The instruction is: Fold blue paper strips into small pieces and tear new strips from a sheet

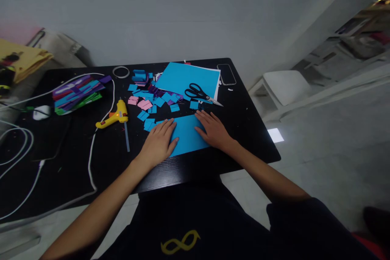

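A blue sheet of paper [188, 135] lies on the black table close to its front edge. My left hand [159, 141] rests flat on the sheet's left side, fingers stretched out. On its right side, my right hand [214, 130] also lies flat with the fingers extended. Neither hand grips anything. Just beyond the fingers are small cut blue paper pieces [174, 107] and a few pink ones [144, 104]. Black-handled scissors [202, 95] lie on a larger blue sheet [185, 77] behind the right hand.
A yellow glue gun [114, 115] with a glue stick sits left of my left hand, its white cord [90, 162] crossing the table. Farther left are stacked coloured paper strips [77, 92]. A phone [226, 74] lies at back right, and a white stool [286, 87] stands beyond.
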The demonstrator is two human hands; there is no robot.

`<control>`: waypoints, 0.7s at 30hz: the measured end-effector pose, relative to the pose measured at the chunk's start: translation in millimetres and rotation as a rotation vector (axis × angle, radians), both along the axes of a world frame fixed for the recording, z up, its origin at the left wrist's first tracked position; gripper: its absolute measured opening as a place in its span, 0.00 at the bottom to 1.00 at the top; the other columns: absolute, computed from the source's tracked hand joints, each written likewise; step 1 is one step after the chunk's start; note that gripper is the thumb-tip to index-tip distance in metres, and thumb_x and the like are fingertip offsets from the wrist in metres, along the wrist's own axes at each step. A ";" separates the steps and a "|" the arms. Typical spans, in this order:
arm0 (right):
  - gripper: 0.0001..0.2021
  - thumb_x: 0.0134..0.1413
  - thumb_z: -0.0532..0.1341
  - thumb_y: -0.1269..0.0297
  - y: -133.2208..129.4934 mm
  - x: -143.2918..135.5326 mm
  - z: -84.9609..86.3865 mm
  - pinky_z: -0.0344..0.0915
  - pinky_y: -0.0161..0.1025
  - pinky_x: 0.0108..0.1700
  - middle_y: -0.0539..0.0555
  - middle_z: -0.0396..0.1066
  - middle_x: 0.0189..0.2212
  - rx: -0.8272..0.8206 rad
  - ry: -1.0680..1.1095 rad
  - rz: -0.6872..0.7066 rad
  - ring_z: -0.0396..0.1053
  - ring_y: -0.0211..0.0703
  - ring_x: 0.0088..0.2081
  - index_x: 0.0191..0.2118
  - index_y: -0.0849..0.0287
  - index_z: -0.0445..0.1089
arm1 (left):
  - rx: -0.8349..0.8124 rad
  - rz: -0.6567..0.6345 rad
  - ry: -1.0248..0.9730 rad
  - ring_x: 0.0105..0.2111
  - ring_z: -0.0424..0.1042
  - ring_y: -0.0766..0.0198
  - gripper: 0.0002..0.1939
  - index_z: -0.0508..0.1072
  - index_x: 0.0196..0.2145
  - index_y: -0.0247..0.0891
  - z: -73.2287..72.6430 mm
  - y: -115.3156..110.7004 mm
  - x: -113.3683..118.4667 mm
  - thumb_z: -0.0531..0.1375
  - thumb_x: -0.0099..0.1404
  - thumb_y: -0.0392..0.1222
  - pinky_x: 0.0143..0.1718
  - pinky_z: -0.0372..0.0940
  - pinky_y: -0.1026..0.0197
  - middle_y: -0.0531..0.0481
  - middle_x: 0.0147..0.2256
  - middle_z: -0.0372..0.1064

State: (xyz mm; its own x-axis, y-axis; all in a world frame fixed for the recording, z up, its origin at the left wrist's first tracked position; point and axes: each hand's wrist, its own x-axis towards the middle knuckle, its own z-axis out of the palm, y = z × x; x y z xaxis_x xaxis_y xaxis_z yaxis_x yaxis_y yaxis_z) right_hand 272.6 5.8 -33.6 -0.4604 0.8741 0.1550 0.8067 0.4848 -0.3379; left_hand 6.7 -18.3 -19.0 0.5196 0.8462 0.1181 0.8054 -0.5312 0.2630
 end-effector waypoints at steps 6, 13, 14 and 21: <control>0.26 0.73 0.53 0.57 0.9 1.0 0.6 0.52 0.61 0.72 0.66 0.60 0.70 0.009 0.001 -0.039 0.56 0.58 0.72 0.70 0.64 0.61 | -0.011 -0.024 0.016 0.71 0.55 0.39 0.29 0.63 0.67 0.28 1.0 2.7 -1.9 0.53 0.76 0.50 0.69 0.53 0.35 0.31 0.70 0.56; 0.16 0.70 0.58 0.65 -19.7 -11.4 9.9 0.59 0.58 0.70 0.63 0.69 0.65 0.091 0.147 0.180 0.61 0.55 0.69 0.58 0.61 0.74 | -0.021 -0.088 0.013 0.73 0.49 0.43 0.29 0.57 0.72 0.36 -5.4 -1.0 -3.0 0.50 0.77 0.48 0.71 0.47 0.34 0.36 0.73 0.49; 0.14 0.70 0.59 0.64 -25.8 -13.3 11.1 0.63 0.55 0.68 0.62 0.71 0.63 0.061 0.168 0.270 0.64 0.53 0.68 0.55 0.59 0.76 | -0.020 -0.088 0.013 0.73 0.49 0.43 0.29 0.57 0.72 0.37 -5.8 -1.9 -2.8 0.50 0.78 0.48 0.71 0.47 0.33 0.37 0.74 0.49; 0.11 0.70 0.60 0.69 -55.1 -24.4 7.9 0.71 0.52 0.61 0.57 0.80 0.53 0.026 0.119 0.444 0.73 0.51 0.60 0.48 0.59 0.80 | -0.013 -0.091 0.036 0.74 0.48 0.43 0.29 0.57 0.72 0.37 -4.2 -5.2 -0.7 0.49 0.78 0.47 0.71 0.47 0.34 0.37 0.74 0.49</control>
State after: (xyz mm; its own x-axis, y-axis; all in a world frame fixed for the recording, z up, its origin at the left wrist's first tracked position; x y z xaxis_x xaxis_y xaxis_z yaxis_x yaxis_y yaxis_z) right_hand 248.2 -49.3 -25.7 -0.7673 0.5909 0.2491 0.4749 0.7847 -0.3985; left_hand 6.1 -23.5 -23.2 0.5980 0.7967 0.0872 0.7630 -0.5992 0.2425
